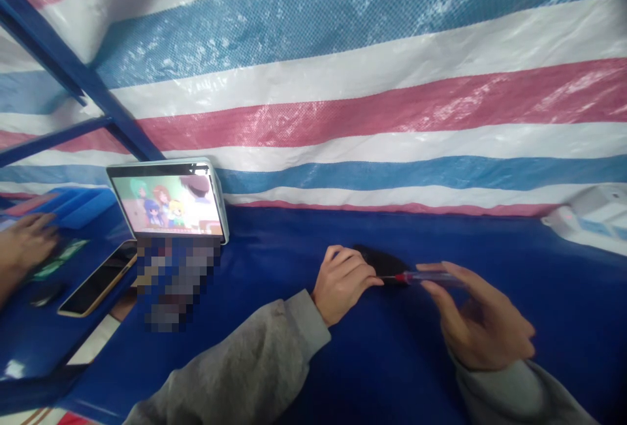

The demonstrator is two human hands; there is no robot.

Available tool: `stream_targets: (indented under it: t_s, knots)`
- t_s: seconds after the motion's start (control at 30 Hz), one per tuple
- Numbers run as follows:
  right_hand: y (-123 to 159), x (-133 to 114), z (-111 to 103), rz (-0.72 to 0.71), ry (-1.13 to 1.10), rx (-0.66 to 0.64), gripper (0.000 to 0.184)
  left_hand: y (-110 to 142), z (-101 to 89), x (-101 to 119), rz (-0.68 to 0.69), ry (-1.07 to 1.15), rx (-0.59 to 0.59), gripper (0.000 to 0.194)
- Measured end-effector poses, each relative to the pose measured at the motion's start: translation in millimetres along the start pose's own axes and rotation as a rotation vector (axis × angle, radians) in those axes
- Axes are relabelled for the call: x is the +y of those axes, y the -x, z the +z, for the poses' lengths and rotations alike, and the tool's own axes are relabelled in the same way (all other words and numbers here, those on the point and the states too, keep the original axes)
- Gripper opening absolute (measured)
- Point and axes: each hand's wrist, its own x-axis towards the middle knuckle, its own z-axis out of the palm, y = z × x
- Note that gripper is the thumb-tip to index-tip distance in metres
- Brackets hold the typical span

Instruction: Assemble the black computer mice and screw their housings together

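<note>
My left hand (341, 283) is curled around a small black object (382, 260) lying on the blue table surface (274, 262). My right hand (477, 320) pinches a thin screwdriver (431, 277) with a clear handle and a red collar. Its tip points left and touches the black object beside my left fingers. Both wrists wear grey sleeves.
A tablet (169, 202) showing a cartoon leans against the striped tarpaulin wall (372, 105) at the back left. A phone (98, 281) lies face up at the left. Another person's hand (27, 242) rests on the far left. A white device (592, 216) sits at the right edge.
</note>
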Motion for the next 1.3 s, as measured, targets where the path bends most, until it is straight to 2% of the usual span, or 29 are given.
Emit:
stream_targets:
  t_s: [0.13,0.2,0.37,0.43,0.5,0.57,0.73,0.97,1.17,1.3]
  knots:
    - [5,2,8,-0.065,-0.056,-0.044,0.065,-2,-1.9,3,-0.002,0.018,0.041,0.024]
    - [4,0,13,-0.041,-0.08,-0.044,0.073,-3,-3.3,4,-0.008,0.033,0.059,0.023]
    - [-23,-1,20,0.053,-0.152,0.081,0.074,-3,-3.2,2,-0.093,0.056,0.064,0.026]
    - [-34,3,19,0.088,-0.195,0.14,0.072,-2,-1.0,1,-0.047,0.072,-0.001,0.025]
    - [-38,9,17,0.066,-0.204,0.167,0.073,-1,0.8,0,0.048,0.088,-0.122,0.026]
    - [-35,15,14,0.054,-0.192,0.162,0.074,-1,0.9,0,0.093,0.074,-0.214,0.03]
    - [-18,28,12,0.12,-0.04,0.074,0.076,-4,-3.0,3,0.08,0.006,-0.262,0.032]
    - [-12,37,13,0.067,0.128,0.057,0.069,-3,-1.4,3,0.095,-0.031,-0.27,0.032]
    - [-15,38,11,-0.114,0.244,0.095,0.071,-3,-1.3,2,0.107,-0.047,-0.262,0.032]
    - [-16,39,11,-0.167,0.218,0.069,0.072,-3,-1.6,3,0.108,-0.057,-0.27,0.032]
